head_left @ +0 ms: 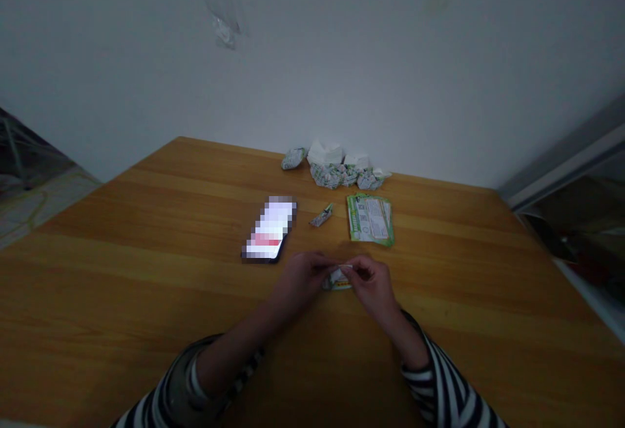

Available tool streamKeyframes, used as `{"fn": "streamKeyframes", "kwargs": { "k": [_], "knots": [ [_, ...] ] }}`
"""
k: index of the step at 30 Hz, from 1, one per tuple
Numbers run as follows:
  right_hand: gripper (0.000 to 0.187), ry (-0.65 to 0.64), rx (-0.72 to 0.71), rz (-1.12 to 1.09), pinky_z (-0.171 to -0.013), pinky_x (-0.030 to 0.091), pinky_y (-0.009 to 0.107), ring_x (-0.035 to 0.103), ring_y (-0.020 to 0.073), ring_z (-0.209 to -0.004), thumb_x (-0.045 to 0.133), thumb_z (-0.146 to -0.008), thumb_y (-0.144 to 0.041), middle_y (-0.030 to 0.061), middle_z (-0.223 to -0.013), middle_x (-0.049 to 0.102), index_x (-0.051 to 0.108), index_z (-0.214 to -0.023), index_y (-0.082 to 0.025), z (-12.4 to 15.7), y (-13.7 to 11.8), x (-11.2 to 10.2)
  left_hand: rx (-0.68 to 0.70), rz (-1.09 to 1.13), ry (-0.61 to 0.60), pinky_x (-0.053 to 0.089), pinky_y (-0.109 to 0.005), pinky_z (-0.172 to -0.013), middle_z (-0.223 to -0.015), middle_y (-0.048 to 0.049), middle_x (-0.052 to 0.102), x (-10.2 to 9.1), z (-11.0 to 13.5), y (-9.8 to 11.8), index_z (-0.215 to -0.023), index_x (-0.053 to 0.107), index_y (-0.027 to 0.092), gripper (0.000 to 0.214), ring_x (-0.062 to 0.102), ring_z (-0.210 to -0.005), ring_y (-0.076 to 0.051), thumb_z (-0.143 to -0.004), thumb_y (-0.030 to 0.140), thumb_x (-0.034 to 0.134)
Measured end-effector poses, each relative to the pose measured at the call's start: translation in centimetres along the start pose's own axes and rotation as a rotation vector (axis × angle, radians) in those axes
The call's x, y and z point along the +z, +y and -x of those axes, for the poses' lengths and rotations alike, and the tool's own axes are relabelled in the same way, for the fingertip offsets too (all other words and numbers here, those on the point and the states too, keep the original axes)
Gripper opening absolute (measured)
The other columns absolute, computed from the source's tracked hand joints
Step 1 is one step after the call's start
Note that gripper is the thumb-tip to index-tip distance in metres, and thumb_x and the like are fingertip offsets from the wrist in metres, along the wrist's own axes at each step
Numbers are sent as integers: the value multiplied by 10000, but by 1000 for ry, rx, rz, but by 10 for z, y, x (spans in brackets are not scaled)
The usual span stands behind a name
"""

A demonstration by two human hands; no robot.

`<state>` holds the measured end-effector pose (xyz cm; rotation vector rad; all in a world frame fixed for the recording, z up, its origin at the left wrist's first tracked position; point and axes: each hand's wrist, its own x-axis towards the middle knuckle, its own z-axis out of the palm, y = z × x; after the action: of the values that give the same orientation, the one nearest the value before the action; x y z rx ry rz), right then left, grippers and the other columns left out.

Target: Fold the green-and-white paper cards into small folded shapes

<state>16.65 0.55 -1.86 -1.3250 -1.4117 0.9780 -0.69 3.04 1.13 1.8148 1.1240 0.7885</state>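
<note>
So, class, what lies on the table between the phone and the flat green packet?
One small folded wrapper lies between the phone and the packet, touching neither; the head view shows it.

I'm seeing worktop [122, 298] lying open left of my left hand [297, 279] and right of my right hand [372, 283]; ahead, a phone [269, 229], folded wrapper [321, 216] and green packet [370, 219] are blocking the way.

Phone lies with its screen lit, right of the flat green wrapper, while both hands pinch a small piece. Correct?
No. The phone lies left of the flat green wrapper, not right of it, as the head view shows. The rest holds: its screen is lit, and the left hand and right hand pinch a small piece.
</note>
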Motion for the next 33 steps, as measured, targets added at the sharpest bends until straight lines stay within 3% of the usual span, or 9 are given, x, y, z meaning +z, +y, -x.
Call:
{"fn": "streamKeyframes", "kwargs": {
  "k": [2,5,10,15,24,30,33],
  "knots": [
    [210,-9,-9,34,-572,451,252,576,161,-605,648,-800,-358,24,-648,654,678,-706,-173,0,-1,1,16,-59,2,445,-265,-604,-761,-55,716,-4,-2,-1,-834,775,213,167,627,-671,-192,-799,245,615],
    [218,-49,-18,29,-565,440,238,569,154,-608,637,-804,-372,16,-658,648,681,-739,-168,0,-4,5,8,-76,108,425,-251,-586,-696,-38,692,-5,-2,-1,-742,764,196,133,611,-644,-174,-759,179,633],
    [235,-60,-38,39,-558,430,233,576,160,-617,612,-820,-359,19,-661,660,705,-744,-156,4,-11,11,12,34,215,440,-240,-614,-702,-21,687,1,1,4,-766,751,182,165,619,-665,-154,-748,104,607],
    [264,-40,-42,34,-554,424,237,561,153,-590,596,-830,-344,15,-630,636,693,-683,-148,5,-11,10,-28,119,200,459,-236,-622,-699,-15,704,2,1,7,-741,742,178,130,634,-667,-152,-743,122,625],
    [192,-17,82,-182,-600,487,265,625,180,-657,685,-748,-314,44,-761,704,714,-835,-145,5,-5,16,-84,236,255,501,-266,-680,-748,-44,724,4,-1,6,-761,728,152,103,658,-713,-179,-761,178,628],
    [157,-83,33,2,-516,417,223,546,135,-551,665,-753,-280,-2,-606,614,674,-676,-144,4,-7,9,87,155,153,466,-249,-674,-763,-37,680,0,-2,7,-793,722,166,103,622,-727,-161,-790,218,633],
    [168,-83,21,20,-493,397,217,521,124,-526,675,-745,-286,-15,-574,583,652,-650,-149,5,-7,11,122,175,209,430,-231,-617,-673,-14,612,-2,-1,5,-683,686,159,122,575,-665,-141,-779,224,647]
  ]
}}
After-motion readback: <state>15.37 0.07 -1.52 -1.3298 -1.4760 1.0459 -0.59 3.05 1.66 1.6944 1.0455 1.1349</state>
